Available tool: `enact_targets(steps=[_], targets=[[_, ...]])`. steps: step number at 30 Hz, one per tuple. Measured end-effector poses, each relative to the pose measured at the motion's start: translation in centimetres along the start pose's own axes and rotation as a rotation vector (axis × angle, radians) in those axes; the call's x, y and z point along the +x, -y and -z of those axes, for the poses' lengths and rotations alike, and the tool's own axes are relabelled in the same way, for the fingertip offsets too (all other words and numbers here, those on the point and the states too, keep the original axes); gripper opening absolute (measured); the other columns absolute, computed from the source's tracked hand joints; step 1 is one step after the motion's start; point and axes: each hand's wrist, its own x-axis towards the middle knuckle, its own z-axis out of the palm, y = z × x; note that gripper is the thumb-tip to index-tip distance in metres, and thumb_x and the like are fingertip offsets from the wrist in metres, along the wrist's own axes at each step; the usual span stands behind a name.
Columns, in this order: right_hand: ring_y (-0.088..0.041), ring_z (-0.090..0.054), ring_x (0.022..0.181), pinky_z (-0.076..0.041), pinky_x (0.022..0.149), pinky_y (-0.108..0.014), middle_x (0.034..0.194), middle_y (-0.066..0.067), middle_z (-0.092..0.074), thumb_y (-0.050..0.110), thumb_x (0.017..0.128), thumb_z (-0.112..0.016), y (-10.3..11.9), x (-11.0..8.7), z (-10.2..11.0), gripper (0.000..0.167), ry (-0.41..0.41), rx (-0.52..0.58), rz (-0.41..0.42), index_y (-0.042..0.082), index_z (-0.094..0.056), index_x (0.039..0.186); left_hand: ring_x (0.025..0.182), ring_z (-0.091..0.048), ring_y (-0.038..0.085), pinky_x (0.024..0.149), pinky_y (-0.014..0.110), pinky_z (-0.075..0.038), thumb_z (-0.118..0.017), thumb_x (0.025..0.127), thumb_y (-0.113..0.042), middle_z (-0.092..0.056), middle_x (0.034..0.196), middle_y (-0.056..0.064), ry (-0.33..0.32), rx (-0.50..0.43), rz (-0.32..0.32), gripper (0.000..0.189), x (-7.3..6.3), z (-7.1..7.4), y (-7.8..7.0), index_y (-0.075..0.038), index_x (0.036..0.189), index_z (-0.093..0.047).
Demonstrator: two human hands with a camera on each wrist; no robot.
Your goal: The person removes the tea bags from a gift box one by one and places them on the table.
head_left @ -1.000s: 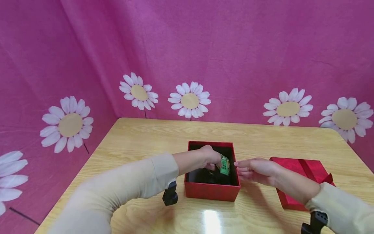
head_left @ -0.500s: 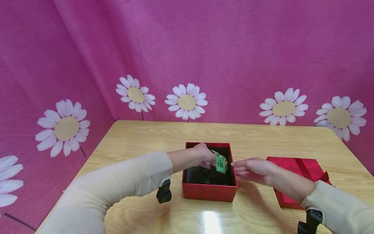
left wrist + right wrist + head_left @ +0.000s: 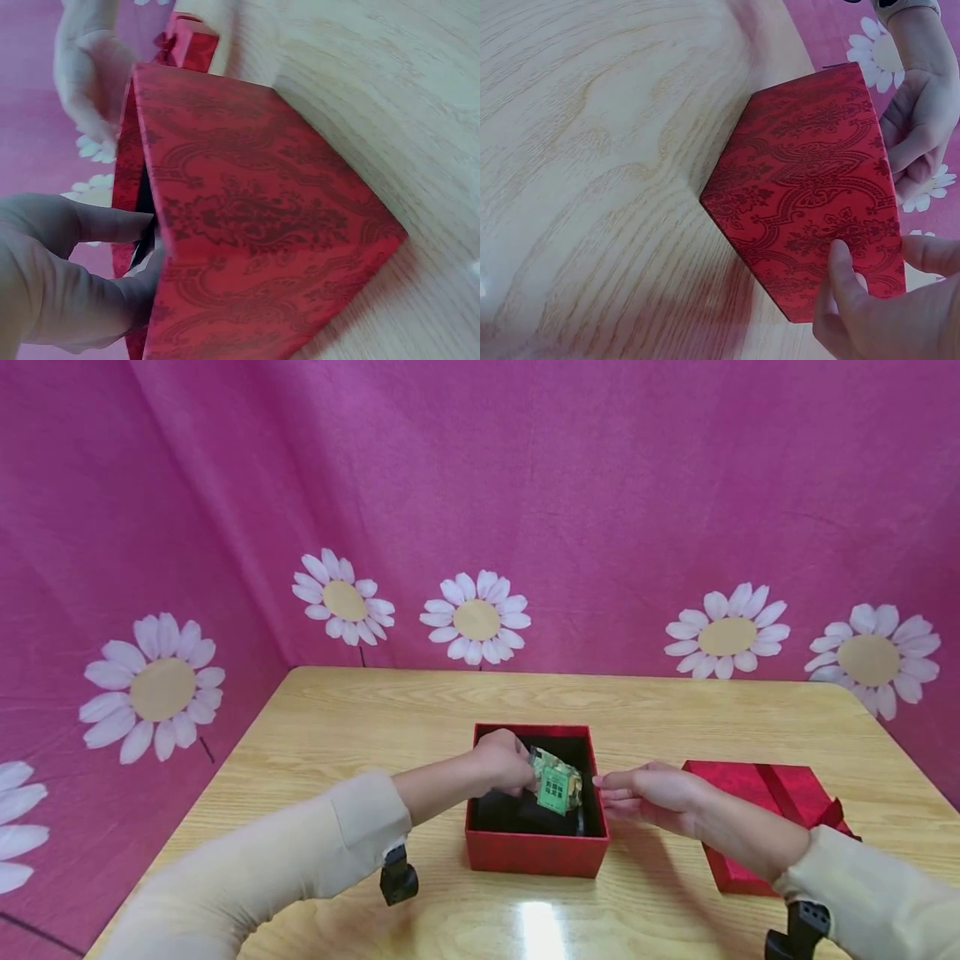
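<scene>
In the head view an uncovered red box point(image 3: 536, 853) with a black inside stands on the table. My left hand point(image 3: 504, 762) reaches into it from the left and pinches a small packet point(image 3: 553, 789) with a green label and crinkled, see-through wrapping. Dark contents lie below the packet, their kind hard to make out. In the left wrist view my thumb and fingers dip past the rim, the tips partly hidden by the wall. My right hand point(image 3: 660, 793) stays at the box's right side, its fairly straight fingers touching the patterned outer wall point(image 3: 802, 180) and the rim.
The red box lid point(image 3: 750, 781), with a ribbon and bow, lies on the table right of the box, partly behind my right forearm. The wooden table point(image 3: 390, 710) ends at a pink curtain point(image 3: 600, 510) printed with white flowers.
My left hand has drawn back a little to the left with the packet, which has turned and shows more of its label. My right hand keeps its place by the box.
</scene>
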Motion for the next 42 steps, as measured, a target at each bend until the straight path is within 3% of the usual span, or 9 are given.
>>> enact_targets(steps=[6,11,14,17,28,37,42], targets=[[-0.013,-0.071,0.090,-0.058,0.086,-0.029,0.110,-0.011,-0.071,0.019,0.094,-0.059,-0.1,0.0,-0.1,0.058,-0.060,-0.029,-0.014,-0.015,-0.039,0.137,0.069,-0.057,0.013,0.076,0.029,-0.059,-0.072,0.081,-0.002,-0.053,0.079,0.003,0.055,-0.014,-0.024,0.029,-0.2,1.4,0.0,-0.008,0.063,-0.051],[-0.012,-0.071,0.089,-0.059,0.085,-0.030,0.107,-0.008,-0.071,0.019,0.094,-0.059,-0.4,0.0,-0.1,0.056,-0.076,-0.048,-0.003,-0.014,-0.042,0.135,0.080,-0.062,0.015,0.087,0.033,-0.058,-0.070,0.084,-0.003,-0.062,0.098,0.011,0.095,-0.032,-0.049,0.009,-0.4,2.8,0.0,-0.001,0.089,-0.063],[-0.012,-0.070,0.088,-0.059,0.085,-0.030,0.106,-0.006,-0.071,0.019,0.094,-0.059,-0.5,0.0,-0.1,0.055,-0.087,-0.053,-0.005,-0.013,-0.043,0.135,0.085,-0.062,0.015,0.091,0.034,-0.057,-0.067,0.086,-0.003,-0.065,0.107,0.014,0.119,-0.065,-0.061,0.021,-0.5,3.7,-0.2,0.003,0.106,-0.065],[-0.012,-0.071,0.088,-0.059,0.085,-0.030,0.107,-0.007,-0.071,0.019,0.094,-0.059,-0.5,0.0,-0.1,0.055,-0.097,-0.048,-0.009,-0.013,-0.043,0.135,0.085,-0.061,0.015,0.091,0.034,-0.057,-0.066,0.087,-0.003,-0.065,0.109,0.014,0.126,-0.086,-0.073,0.027,-0.5,4.6,-0.3,0.003,0.113,-0.064],[-0.014,-0.072,0.089,-0.059,0.084,-0.029,0.112,-0.014,-0.071,0.020,0.094,-0.060,-0.5,-0.2,-0.2,0.056,-0.116,-0.047,-0.025,-0.012,-0.044,0.136,0.076,-0.061,0.011,0.093,0.035,-0.056,-0.061,0.089,-0.002,-0.060,0.094,0.007,0.101,-0.180,-0.102,0.026,-0.1,7.9,0.1,0.005,0.114,-0.058],[-0.014,-0.072,0.089,-0.059,0.083,-0.028,0.112,-0.013,-0.071,0.023,0.093,-0.061,-0.6,-0.1,-0.1,0.054,-0.144,-0.074,-0.031,-0.009,-0.048,0.135,0.094,-0.063,0.020,0.099,0.039,-0.051,-0.060,0.092,-0.006,-0.058,0.124,0.018,0.012,-0.276,-0.064,0.041,1.2,11.3,1.3,0.003,0.131,-0.052],[-0.013,-0.072,0.089,-0.059,0.084,-0.029,0.113,-0.013,-0.071,0.024,0.094,-0.059,-0.6,-0.2,-0.1,0.057,-0.135,-0.091,-0.015,-0.012,-0.045,0.135,0.092,-0.063,0.016,0.100,0.039,-0.051,-0.058,0.092,-0.004,-0.057,0.122,0.017,-0.046,-0.311,-0.029,0.046,2.4,12.6,2.4,0.004,0.135,-0.045]])
